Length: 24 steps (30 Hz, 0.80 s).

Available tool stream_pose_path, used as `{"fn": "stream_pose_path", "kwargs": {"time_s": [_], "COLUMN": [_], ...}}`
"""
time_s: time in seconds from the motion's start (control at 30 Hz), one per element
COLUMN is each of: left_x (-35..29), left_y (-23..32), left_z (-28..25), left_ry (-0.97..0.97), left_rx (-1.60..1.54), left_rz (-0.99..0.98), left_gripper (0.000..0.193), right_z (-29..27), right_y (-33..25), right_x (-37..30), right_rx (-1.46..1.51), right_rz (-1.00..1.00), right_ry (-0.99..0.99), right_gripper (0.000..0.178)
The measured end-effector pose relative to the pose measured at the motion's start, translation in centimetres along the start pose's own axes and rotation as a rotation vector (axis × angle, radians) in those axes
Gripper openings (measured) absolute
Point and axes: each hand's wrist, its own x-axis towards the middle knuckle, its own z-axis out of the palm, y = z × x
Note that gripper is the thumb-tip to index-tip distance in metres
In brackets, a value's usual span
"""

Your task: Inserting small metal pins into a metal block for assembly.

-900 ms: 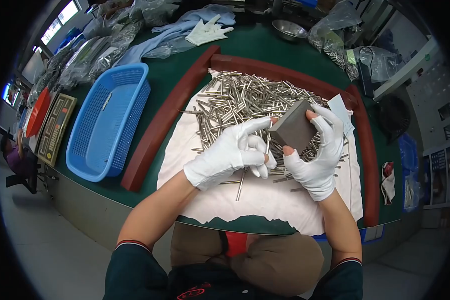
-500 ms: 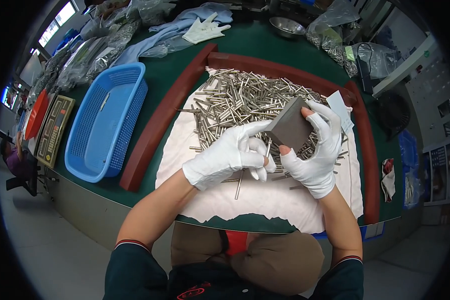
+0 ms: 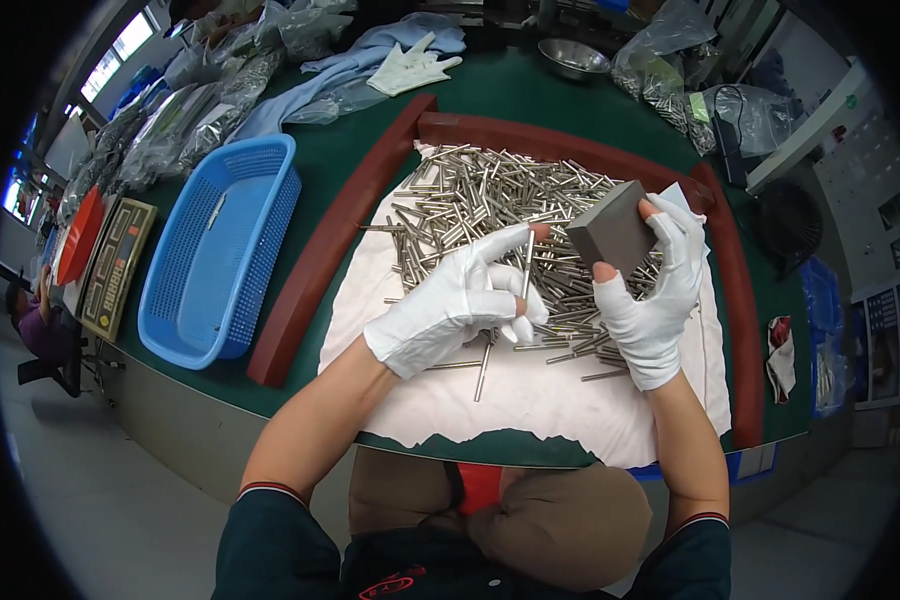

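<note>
My left hand (image 3: 450, 305), in a white glove with bare fingertips, pinches a slim metal pin (image 3: 528, 262) that stands nearly upright between thumb and forefinger. A flat dark grey block (image 3: 615, 230) is gripped by my gloved right hand (image 3: 655, 305), tilted, with the thumb on its lower edge and fingers at its right side. Pin and block are apart. Behind and beneath both hands spreads a heap of similar metal pins (image 3: 470, 195) on a pale pink cloth (image 3: 530, 415). One loose pin (image 3: 485, 370) lies in front of my left hand.
Dark red bars (image 3: 315, 265) frame the cloth on the left, back and right. A blue plastic basket (image 3: 155, 300) stands left, beside a scale-like device (image 3: 120, 265). Farther back are a white glove (image 3: 410, 65), a metal bowl (image 3: 573, 58) and bagged parts (image 3: 670, 60). Another person (image 3: 35, 320) sits far left.
My right hand has carried the block slightly right, away from the left hand. The left forefinger has straightened, and the pin now shows more fully between the fingertips.
</note>
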Motion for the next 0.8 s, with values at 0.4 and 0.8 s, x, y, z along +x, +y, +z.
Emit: {"fn": "stream_pose_path", "kwargs": {"time_s": [0.4, 0.8], "left_x": [0.1, 0.0], "left_y": [-0.1, -0.1], "left_z": [-0.1, 0.1], "left_ry": [0.054, 0.033], "left_rx": [0.013, 0.061], "left_rz": [0.03, 0.049], "left_gripper": [0.082, 0.078], "right_z": [0.4, 0.8], "right_y": [0.6, 1.2], "right_x": [0.6, 0.2], "right_rx": [-0.177, -0.215], "right_rz": [0.009, 0.054], "right_ry": [-0.034, -0.105], "right_gripper": [0.057, 0.058]}}
